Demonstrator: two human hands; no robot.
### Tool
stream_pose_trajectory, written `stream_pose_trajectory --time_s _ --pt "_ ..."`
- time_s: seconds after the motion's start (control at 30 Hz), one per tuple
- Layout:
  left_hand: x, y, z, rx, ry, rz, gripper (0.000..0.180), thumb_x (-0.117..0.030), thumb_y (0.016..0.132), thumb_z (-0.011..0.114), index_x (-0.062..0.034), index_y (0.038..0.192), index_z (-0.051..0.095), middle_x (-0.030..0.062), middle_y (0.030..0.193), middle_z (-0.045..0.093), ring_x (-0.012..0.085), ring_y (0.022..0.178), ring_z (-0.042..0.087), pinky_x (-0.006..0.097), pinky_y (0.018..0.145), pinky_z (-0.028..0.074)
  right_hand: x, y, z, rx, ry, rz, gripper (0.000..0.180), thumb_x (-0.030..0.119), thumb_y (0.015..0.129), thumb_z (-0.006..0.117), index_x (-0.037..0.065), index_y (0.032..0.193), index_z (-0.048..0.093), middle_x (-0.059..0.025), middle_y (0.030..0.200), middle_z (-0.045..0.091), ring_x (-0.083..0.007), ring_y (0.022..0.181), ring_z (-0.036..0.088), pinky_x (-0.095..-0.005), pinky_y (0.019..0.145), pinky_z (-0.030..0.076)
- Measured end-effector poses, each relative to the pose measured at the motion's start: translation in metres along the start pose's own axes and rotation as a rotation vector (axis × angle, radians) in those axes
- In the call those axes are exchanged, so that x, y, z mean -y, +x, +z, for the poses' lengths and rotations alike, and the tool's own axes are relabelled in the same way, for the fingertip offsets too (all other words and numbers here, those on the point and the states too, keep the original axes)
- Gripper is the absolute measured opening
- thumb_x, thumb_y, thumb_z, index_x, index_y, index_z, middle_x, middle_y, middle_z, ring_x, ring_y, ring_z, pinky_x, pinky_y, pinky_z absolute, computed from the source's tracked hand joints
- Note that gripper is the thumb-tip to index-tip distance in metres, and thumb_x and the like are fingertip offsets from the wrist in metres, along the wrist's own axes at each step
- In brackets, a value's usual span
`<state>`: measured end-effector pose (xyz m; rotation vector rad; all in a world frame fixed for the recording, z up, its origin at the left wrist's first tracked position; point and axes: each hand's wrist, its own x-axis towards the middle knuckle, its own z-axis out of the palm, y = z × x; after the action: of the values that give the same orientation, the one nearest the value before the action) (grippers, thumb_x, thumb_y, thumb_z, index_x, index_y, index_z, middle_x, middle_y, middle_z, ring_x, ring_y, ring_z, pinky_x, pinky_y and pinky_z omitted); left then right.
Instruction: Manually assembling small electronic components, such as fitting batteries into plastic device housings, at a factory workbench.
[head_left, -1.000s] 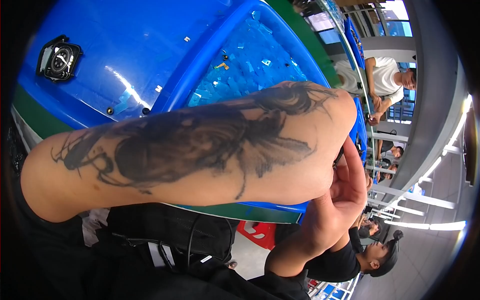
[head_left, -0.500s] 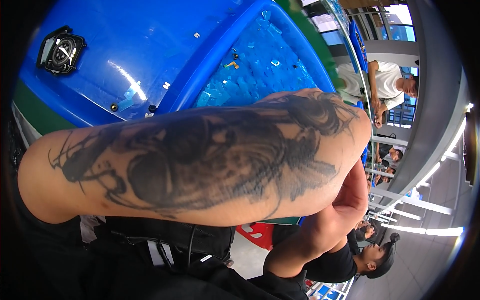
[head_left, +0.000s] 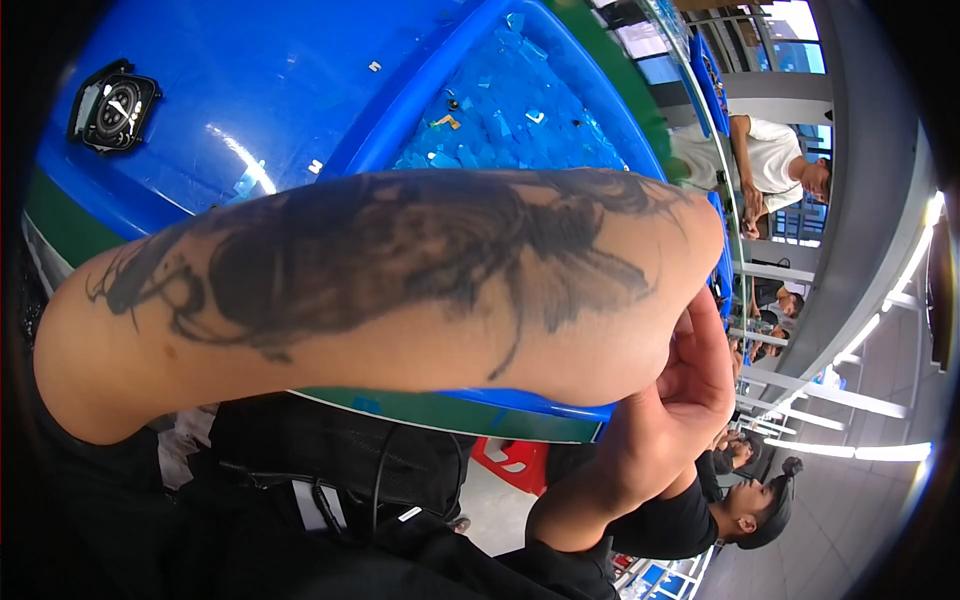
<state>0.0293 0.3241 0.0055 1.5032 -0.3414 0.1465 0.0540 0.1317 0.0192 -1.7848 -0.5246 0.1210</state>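
My tattooed left forearm (head_left: 400,290) crosses the whole picture close to the camera. Its hand is hidden behind its far right end. My right hand (head_left: 690,390) comes up from below and presses against that end of the left arm, thumb upward, its fingers out of sight behind the arm. A black square watch body (head_left: 113,103) lies on the blue surface (head_left: 250,70) at the upper left, far from both hands. A blue tray (head_left: 500,110) with several small loose parts sits beyond the forearm.
Tiny loose pieces (head_left: 372,66) lie on the blue surface. A person in a white shirt (head_left: 770,160) stands at the upper right and a person in a black shirt and cap (head_left: 740,510) sits at the lower right. A red object (head_left: 515,460) lies below the table edge.
My left forearm has come closer to the camera and covers more of the blue tray. My right hand stays against its far end.
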Motion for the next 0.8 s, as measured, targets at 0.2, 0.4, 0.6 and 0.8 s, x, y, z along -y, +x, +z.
stream_pose_trajectory --time_s 0.2,0.4,0.6,0.8 --pt "0.032 0.005 0.010 -0.005 0.259 0.214 0.005 -0.006 0.085 0.060 -0.0016 0.086 0.060 0.0142 0.090 0.058 0.0316 0.095 0.061 0.036 0.081 0.049 -0.002 -0.001 0.005 -0.065 -0.030 -0.012 0.064 -0.023 0.071 0.066 -0.017 0.130 0.042 -0.0273 0.121 0.055 -0.0313 0.107 0.062 -0.0338 0.087 0.057" --pt "0.034 0.004 0.016 -0.099 0.187 0.296 0.006 -0.007 0.085 0.063 -0.0014 0.087 0.060 0.0136 0.093 0.061 0.0362 0.113 0.058 0.038 0.086 0.049 0.009 0.001 0.006 -0.071 -0.154 0.010 0.065 -0.023 0.069 0.067 -0.018 0.130 0.043 -0.0268 0.120 0.055 -0.0304 0.100 0.065 -0.0310 0.083 0.057" --pt "0.025 0.001 0.009 -0.096 0.192 0.346 0.007 -0.007 0.085 0.064 -0.0021 0.089 0.061 0.0122 0.092 0.063 0.0332 0.110 0.059 0.038 0.082 0.050 0.007 0.003 0.001 0.005 0.004 0.012 0.064 -0.023 0.071 0.065 -0.018 0.131 0.042 -0.0276 0.121 0.055 -0.0300 0.104 0.064 -0.0298 0.083 0.057" --pt "0.027 0.005 0.013 -0.081 0.177 0.243 0.008 -0.008 0.084 0.065 -0.0034 0.090 0.062 0.0097 0.092 0.061 0.0267 0.098 0.060 0.035 0.078 0.049 0.001 0.001 -0.005 -0.018 0.021 -0.014 0.065 -0.023 0.072 0.061 -0.019 0.133 0.039 -0.0284 0.124 0.052 -0.0303 0.105 0.063 -0.0282 0.082 0.056"
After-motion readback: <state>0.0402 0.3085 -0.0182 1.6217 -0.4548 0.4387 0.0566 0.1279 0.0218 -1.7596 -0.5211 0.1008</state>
